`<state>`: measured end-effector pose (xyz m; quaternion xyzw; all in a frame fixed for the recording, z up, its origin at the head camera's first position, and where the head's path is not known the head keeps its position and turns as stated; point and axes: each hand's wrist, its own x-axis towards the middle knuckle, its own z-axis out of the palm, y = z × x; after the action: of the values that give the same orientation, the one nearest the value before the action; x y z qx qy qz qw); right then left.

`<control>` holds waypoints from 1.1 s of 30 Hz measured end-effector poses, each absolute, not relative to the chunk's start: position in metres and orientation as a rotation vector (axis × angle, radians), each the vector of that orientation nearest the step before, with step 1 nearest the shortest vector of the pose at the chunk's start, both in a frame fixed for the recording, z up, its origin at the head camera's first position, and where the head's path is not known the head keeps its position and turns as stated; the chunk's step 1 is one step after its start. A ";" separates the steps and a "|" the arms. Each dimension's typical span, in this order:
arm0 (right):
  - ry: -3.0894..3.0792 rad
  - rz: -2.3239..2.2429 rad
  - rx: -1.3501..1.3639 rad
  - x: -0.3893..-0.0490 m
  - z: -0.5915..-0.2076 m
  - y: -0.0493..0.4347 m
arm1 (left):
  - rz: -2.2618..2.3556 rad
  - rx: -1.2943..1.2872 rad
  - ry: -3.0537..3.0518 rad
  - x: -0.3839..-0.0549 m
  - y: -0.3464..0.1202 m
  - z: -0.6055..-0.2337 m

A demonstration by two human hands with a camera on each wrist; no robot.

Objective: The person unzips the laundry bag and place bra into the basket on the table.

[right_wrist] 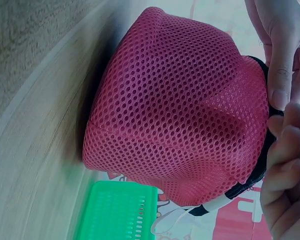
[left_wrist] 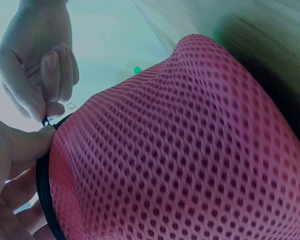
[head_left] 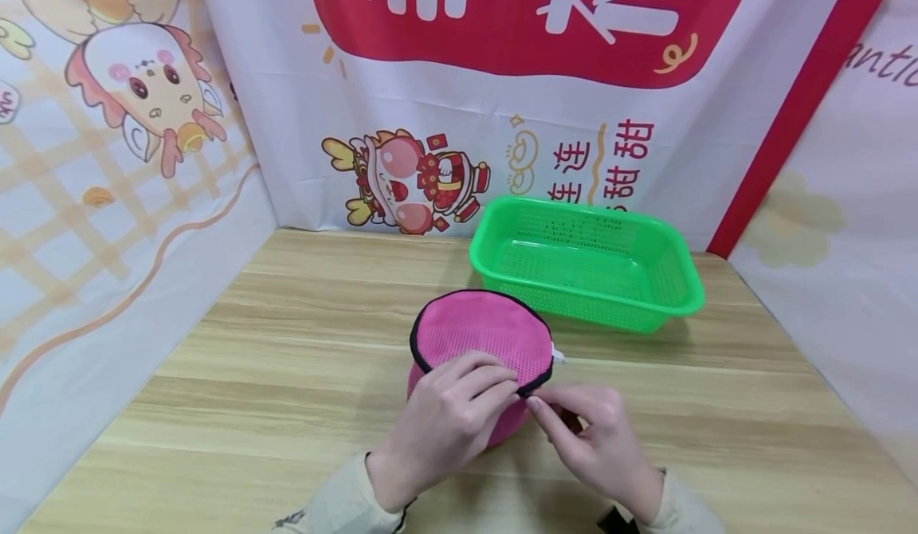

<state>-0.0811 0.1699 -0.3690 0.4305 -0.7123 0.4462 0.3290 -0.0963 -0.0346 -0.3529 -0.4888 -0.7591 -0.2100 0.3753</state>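
Observation:
A round pink mesh laundry bag (head_left: pixel 488 331) with a black zipped edge (left_wrist: pixel 44 195) stands on the table, its mesh lid facing up. My left hand (head_left: pixel 448 414) pinches the black edge at the near side, its thumb lying along it in the left wrist view. Right beside it, the thumb and index finger of my right hand (head_left: pixel 595 434) pinch the small dark zipper pull (left_wrist: pixel 46 121). The bag's mesh side (right_wrist: pixel 165 95) bulges and creases in the right wrist view. From the edge hangs a white loop (right_wrist: pixel 162 222).
Behind the bag and to its right sits a green plastic basket (head_left: pixel 574 263) with perforated walls. The wood-grain table (head_left: pixel 287 374) runs back to a printed cloth backdrop (head_left: pixel 430 104). More printed cloth (head_left: pixel 122 223) hangs along the left side.

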 end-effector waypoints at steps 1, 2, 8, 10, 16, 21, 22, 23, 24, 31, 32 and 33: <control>-1.863 1.162 1.119 -0.081 -0.369 0.170 | -0.530 -1.249 -1.937 -0.096 -0.035 -0.353; -1.863 1.159 1.110 -0.082 -0.370 0.170 | -0.524 -1.245 -1.931 -0.096 -0.035 -0.353; -1.873 1.135 1.072 -0.083 -0.374 0.172 | -0.504 -1.244 -1.928 -0.096 -0.035 -0.352; -1.882 1.130 1.056 -0.083 -0.375 0.173 | -0.498 -1.244 -1.926 -0.096 -0.035 -0.352; -1.913 1.125 0.990 -0.083 -0.376 0.177 | -0.505 -1.236 -1.928 -0.096 -0.035 -0.352; -1.932 1.113 0.967 -0.084 -0.375 0.178 | -0.507 -1.232 -1.927 -0.096 -0.035 -0.352; -1.932 1.114 0.965 -0.084 -0.375 0.178 | -0.507 -1.230 -1.929 -0.096 -0.036 -0.352; -1.928 1.115 0.961 -0.084 -0.375 0.178 | -0.508 -1.228 -1.931 -0.095 -0.036 -0.352; -1.924 1.117 0.956 -0.085 -0.374 0.178 | -0.509 -1.226 -1.934 -0.095 -0.036 -0.352; -1.911 1.129 0.944 -0.085 -0.373 0.180 | -0.520 -1.219 -1.941 -0.094 -0.035 -0.351; -1.911 1.127 0.948 -0.085 -0.372 0.180 | -0.525 -1.218 -1.941 -0.094 -0.035 -0.351; -1.913 1.124 0.953 -0.084 -0.372 0.180 | -0.531 -1.217 -1.942 -0.094 -0.035 -0.351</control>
<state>-0.0843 0.1800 -0.3717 0.3688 -0.7404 0.4351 0.3555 -0.0943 -0.0350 -0.3510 -0.4775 -0.7621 -0.2082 0.3845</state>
